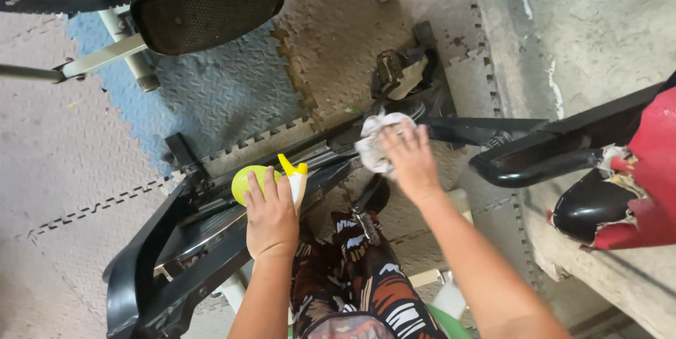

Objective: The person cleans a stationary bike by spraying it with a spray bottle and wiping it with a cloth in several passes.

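Interlocking gym floor mats (63, 142) lay below as my right hand (410, 159) pressed a white cloth (373, 143) flat along the black frame (211, 240); left hand (271, 216) gripped a spray bottle (271, 178) (yellow-green), best kept upright.

Single head cam, looking steeply down, close over hands, facing floor mats (70, 135)
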